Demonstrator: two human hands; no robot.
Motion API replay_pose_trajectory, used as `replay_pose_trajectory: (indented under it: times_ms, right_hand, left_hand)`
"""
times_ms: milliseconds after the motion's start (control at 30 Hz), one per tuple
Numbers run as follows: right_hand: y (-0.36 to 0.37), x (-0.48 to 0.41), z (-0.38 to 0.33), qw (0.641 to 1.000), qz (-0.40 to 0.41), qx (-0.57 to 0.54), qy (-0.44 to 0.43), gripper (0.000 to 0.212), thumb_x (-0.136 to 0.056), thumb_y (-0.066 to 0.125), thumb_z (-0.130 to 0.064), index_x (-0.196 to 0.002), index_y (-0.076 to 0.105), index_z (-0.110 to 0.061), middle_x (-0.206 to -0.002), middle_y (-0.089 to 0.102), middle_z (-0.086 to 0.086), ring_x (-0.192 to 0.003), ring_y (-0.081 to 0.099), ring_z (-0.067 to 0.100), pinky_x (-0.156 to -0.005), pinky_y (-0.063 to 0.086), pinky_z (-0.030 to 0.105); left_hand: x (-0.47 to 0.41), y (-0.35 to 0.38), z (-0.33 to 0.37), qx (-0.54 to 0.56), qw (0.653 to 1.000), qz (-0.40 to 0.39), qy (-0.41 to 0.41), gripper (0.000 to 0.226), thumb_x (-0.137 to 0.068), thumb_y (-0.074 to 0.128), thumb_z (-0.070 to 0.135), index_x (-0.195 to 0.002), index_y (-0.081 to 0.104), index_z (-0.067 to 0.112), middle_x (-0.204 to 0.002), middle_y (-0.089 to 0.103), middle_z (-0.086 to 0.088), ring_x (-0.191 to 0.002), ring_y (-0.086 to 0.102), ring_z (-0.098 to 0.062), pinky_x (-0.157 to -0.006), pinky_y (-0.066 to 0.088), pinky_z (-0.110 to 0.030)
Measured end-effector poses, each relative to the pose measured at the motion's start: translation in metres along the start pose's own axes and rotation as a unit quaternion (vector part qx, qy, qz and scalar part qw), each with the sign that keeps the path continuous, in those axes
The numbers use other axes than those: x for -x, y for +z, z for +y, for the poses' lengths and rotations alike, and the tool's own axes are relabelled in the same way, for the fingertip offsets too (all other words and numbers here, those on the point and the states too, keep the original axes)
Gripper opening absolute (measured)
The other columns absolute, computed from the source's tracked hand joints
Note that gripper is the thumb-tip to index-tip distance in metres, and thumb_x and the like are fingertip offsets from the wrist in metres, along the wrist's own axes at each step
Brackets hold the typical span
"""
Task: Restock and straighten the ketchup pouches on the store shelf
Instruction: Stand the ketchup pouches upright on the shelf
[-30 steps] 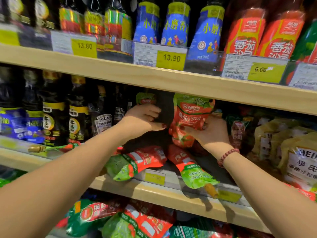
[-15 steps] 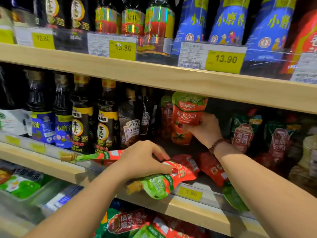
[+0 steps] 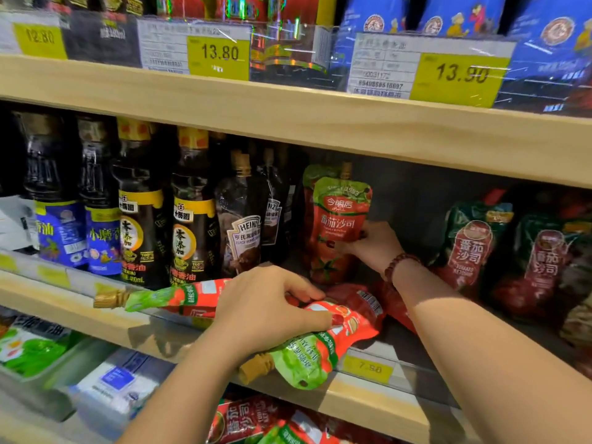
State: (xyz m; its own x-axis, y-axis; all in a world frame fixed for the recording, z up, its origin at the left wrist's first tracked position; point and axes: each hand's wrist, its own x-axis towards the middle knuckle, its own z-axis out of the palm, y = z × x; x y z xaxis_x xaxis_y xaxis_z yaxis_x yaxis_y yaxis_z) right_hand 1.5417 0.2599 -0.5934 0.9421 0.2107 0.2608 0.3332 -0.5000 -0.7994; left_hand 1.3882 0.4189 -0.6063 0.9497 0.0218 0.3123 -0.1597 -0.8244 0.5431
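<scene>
On the middle shelf [image 3: 368, 390] a red and green ketchup pouch [image 3: 341, 216] stands upright, and my right hand [image 3: 373, 245] grips its lower right side. My left hand [image 3: 266, 306] closes over a second pouch [image 3: 320, 350] that lies flat at the shelf's front, its gold cap hanging over the edge. A third pouch [image 3: 166, 298] lies on its side to the left, cap pointing left. Another flat pouch [image 3: 362, 299] lies partly hidden behind my left hand.
Dark sauce bottles [image 3: 192, 216] and Heinz pouches [image 3: 243, 232] stand left of the upright pouch. Dark green and red ketchup pouches [image 3: 471, 248] fill the right. More pouches [image 3: 256, 418] sit on the shelf below. The upper shelf board [image 3: 320, 123] hangs low overhead.
My left hand came down from the back of the shelf onto the flat pouch at the front. My right hand has stayed on the upright pouch. The view has shifted left and closer.
</scene>
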Motion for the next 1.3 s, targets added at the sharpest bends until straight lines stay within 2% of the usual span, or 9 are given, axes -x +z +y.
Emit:
replay_pose_trajectory:
  times_ms: [167,300,433,667,833,967,1067,1167,1300]
  right_hand:
    - [-0.005,-0.002,0.005,0.995,-0.047,0.091,0.019,0.039,-0.06,0.085,-0.02,-0.096,0.069,-0.018,-0.091,0.067,-0.003,-0.078,0.059,0.008,-0.066,0.047,0.021]
    - [0.002,-0.007,0.007,0.996,-0.047,0.077,0.005,0.034,-0.065,0.082,-0.017,-0.095,0.068,-0.019,-0.089,0.064,-0.005,-0.081,0.058,0.008,-0.073,0.047,0.024]
    - [0.011,-0.014,0.004,0.997,-0.042,0.069,0.006,0.035,-0.069,0.079,-0.015,-0.102,0.067,-0.016,-0.105,0.068,0.003,-0.096,0.062,0.019,-0.086,0.052,0.036]
    - [0.025,-0.027,0.006,0.996,-0.029,0.08,0.001,0.036,-0.073,0.076,-0.016,-0.108,0.066,-0.014,-0.114,0.066,0.007,-0.106,0.06,0.022,-0.082,0.043,0.026]
    - [0.025,-0.024,0.008,0.995,-0.028,0.093,0.001,0.036,-0.074,0.076,-0.019,-0.108,0.066,-0.014,-0.113,0.067,0.008,-0.103,0.061,0.021,-0.083,0.045,0.026]
    - [0.019,-0.017,0.004,0.993,-0.037,0.11,0.016,0.029,-0.072,0.078,-0.025,-0.097,0.068,-0.014,-0.104,0.069,0.005,-0.084,0.057,0.013,-0.073,0.043,0.024]
    - [0.007,-0.006,-0.003,0.992,-0.032,0.12,-0.005,0.026,-0.069,0.08,-0.027,-0.089,0.067,-0.017,-0.093,0.068,0.001,-0.081,0.058,0.012,-0.073,0.043,0.023]
    - [-0.008,0.01,-0.011,0.995,-0.003,0.093,-0.033,0.04,-0.067,0.081,-0.028,-0.102,0.066,-0.014,-0.084,0.063,-0.004,-0.084,0.06,0.011,-0.072,0.042,0.019]
    - [-0.022,0.049,-0.02,0.997,-0.031,-0.019,-0.063,0.043,-0.067,0.081,-0.024,-0.106,0.063,-0.02,-0.093,0.068,-0.003,-0.079,0.063,0.002,-0.068,0.047,0.008]
  left_hand:
    - [0.001,0.003,-0.001,-0.016,1.0,0.023,0.003,0.046,-0.041,0.052,0.078,-0.085,0.058,0.065,-0.081,0.061,0.039,-0.08,0.052,0.016,-0.061,0.038,-0.009]
    - [0.001,0.005,-0.001,-0.029,0.999,0.034,0.011,0.045,-0.039,0.049,0.079,-0.083,0.048,0.073,-0.07,0.054,0.044,-0.076,0.046,0.024,-0.057,0.032,-0.006]
    - [0.0,0.006,-0.004,-0.025,0.999,0.032,0.014,0.044,-0.039,0.049,0.08,-0.083,0.047,0.073,-0.069,0.054,0.046,-0.082,0.045,0.028,-0.06,0.034,-0.004]
    - [0.0,0.007,-0.005,-0.029,0.999,0.035,0.024,0.044,-0.04,0.049,0.078,-0.084,0.044,0.075,-0.064,0.046,0.055,-0.089,0.039,0.032,-0.054,0.033,-0.002]
    - [0.0,0.007,-0.005,-0.032,0.999,0.034,0.022,0.043,-0.041,0.048,0.078,-0.083,0.047,0.073,-0.062,0.048,0.05,-0.083,0.039,0.033,-0.051,0.029,-0.003]
    - [0.0,0.006,-0.002,-0.019,0.999,0.029,0.011,0.043,-0.041,0.049,0.077,-0.083,0.053,0.069,-0.07,0.056,0.045,-0.08,0.049,0.024,-0.055,0.031,-0.007]
    - [0.001,0.005,-0.001,-0.011,1.0,0.021,-0.003,0.042,-0.042,0.051,0.076,-0.083,0.057,0.066,-0.078,0.06,0.043,-0.08,0.051,0.019,-0.058,0.035,-0.011]
    - [0.002,0.004,0.0,-0.008,1.0,0.01,-0.01,0.04,-0.046,0.055,0.074,-0.084,0.061,0.063,-0.082,0.062,0.04,-0.083,0.054,0.013,-0.062,0.039,-0.014]
    - [0.002,0.001,0.004,-0.001,1.0,-0.014,-0.026,0.033,-0.052,0.061,0.069,-0.082,0.065,0.057,-0.086,0.065,0.036,-0.086,0.057,0.01,-0.076,0.05,-0.023]
